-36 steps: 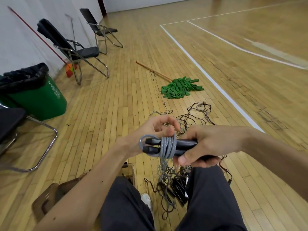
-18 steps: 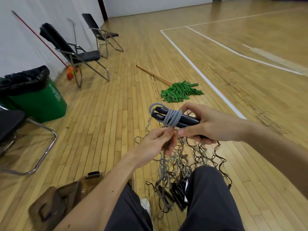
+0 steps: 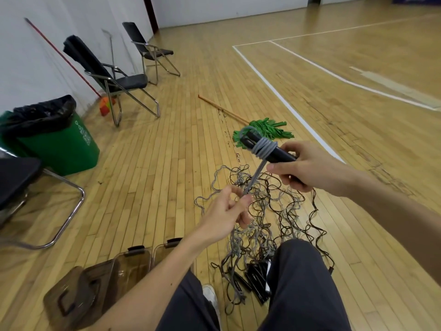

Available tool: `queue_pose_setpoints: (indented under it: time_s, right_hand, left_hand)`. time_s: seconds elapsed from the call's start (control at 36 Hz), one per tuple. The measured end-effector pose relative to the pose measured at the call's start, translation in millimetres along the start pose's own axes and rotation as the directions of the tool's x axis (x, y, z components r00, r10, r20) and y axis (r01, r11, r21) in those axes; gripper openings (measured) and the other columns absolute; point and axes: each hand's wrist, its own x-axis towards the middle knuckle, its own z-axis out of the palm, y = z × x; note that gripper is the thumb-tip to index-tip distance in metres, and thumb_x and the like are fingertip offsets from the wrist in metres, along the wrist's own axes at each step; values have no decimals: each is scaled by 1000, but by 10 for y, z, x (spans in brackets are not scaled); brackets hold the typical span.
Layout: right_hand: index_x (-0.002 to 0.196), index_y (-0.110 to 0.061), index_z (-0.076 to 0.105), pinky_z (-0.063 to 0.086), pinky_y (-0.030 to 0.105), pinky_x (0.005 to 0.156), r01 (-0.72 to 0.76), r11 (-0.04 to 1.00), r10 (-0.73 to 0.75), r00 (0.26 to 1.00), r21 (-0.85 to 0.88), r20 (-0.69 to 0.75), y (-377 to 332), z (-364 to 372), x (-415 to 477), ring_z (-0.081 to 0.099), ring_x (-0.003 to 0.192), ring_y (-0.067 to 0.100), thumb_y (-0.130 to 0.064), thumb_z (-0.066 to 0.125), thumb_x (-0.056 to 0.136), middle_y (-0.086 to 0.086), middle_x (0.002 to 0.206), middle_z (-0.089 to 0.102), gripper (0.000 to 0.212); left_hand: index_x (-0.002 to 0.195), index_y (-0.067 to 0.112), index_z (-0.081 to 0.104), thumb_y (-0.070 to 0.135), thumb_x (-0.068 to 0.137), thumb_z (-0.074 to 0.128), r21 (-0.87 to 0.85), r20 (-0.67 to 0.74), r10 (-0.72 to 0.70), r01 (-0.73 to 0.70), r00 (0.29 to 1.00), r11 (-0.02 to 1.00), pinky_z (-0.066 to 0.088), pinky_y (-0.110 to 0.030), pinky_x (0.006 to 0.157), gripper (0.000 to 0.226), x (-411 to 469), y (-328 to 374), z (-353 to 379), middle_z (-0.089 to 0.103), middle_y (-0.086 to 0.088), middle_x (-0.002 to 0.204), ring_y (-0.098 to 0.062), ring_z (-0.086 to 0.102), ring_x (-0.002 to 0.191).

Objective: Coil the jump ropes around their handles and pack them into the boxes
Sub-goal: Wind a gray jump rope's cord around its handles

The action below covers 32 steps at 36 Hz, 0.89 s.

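My right hand (image 3: 307, 167) grips a pair of black jump-rope handles (image 3: 274, 152) held together, with several turns of grey rope (image 3: 263, 148) wound round them. A taut strand of that grey rope runs down to my left hand (image 3: 229, 212), which pinches it below the handles. On the floor beneath lies a tangle of grey and dark brown ropes (image 3: 269, 211). More black handles (image 3: 255, 280) lie by my right leg. Two clear brown boxes (image 3: 133, 263) stand at the lower left, with a lid (image 3: 69, 297) beside them.
A green mop (image 3: 265, 130) with a wooden stick lies on the wood floor beyond the ropes. A green bin (image 3: 55, 142) with a black bag stands at left. Folding chairs (image 3: 114, 80) line the left wall, and one chair's frame (image 3: 59, 211) is close on the left.
My right hand has lifted the wrapped handles up and to the right. My left hand has come off the handles, dropped below them and now draws the grey strand taut.
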Motion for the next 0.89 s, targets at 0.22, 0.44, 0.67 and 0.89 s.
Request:
queue_pose_setpoints:
  time_s: [0.22,0.44,0.67,0.89]
  right_hand:
    - [98,-14,59,43,30,47,-45,985,21,990,-169,-139,183,-103,76,57,52,15,-23,76,90,8,79,67,21]
    - [100,-18,61,43,18,43,-64,927,21,993,-371,-118,221,43,29,62,50,10,-29,75,91,5,81,70,20]
    - [103,-13,64,51,24,44,-128,926,112,992,-355,-66,59,91,31,68,50,15,-25,77,90,9,77,72,22]
    - [94,-16,68,49,23,45,-132,876,188,979,-464,76,16,253,-20,65,49,14,-29,76,90,5,70,74,16]
  left_hand:
    - [101,26,62,40,103,49,320,-45,121,-100,992,942,35,-17,51,19,-132,51,24,52,7,62,-6,43,52]
    - [97,22,71,45,100,53,800,90,301,-249,949,545,49,-33,62,30,-264,960,-308,63,7,71,-10,57,65]
    - [115,20,64,41,100,55,894,190,333,-303,924,330,50,-35,76,28,-324,1181,-361,61,7,86,-15,58,83]
    - [98,26,59,44,101,47,866,341,357,-438,870,241,29,-18,56,22,-404,1250,-391,54,14,87,-7,48,75]
